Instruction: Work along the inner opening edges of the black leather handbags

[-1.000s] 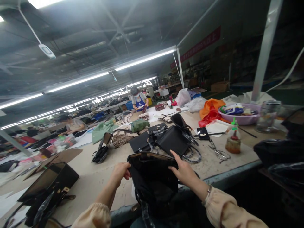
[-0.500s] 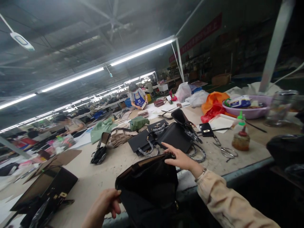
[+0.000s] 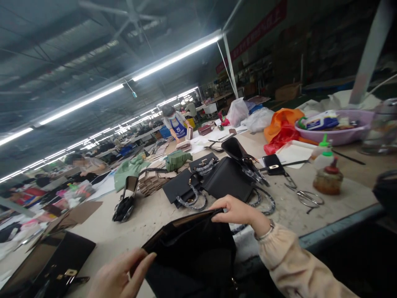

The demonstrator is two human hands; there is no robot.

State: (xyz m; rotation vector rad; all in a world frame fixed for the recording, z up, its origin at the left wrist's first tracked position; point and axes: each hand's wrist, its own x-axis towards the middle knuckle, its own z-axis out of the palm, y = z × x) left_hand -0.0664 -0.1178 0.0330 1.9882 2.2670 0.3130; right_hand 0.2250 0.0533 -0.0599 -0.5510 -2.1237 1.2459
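A black handbag (image 3: 192, 248) is in front of me at the table edge, its mouth gaping toward me and its dark inside showing. My right hand (image 3: 237, 212) pinches the upper right of its rim between thumb and fingers. At the left end of the rim, my left hand (image 3: 120, 275) has its thumb against the edge, with the fingers partly hidden. Just beyond lie more black handbags (image 3: 229, 180) with wrapped handles. To the left, another black bag (image 3: 58, 260) with a gold clasp lies tilted.
Scissors (image 3: 307, 198), a glue jar (image 3: 328, 180) and a green-capped bottle (image 3: 324, 149) stand to the right. Behind them is a purple basin (image 3: 344, 134). Stacked brown pieces (image 3: 151, 181) and green cloth (image 3: 128, 170) lie farther back. A person in a blue apron (image 3: 180, 128) works across the table.
My right index finger, stretched out before, has come down onto the bag's rim. My left hand has shifted left and down, and the view has tilted and moved slightly.
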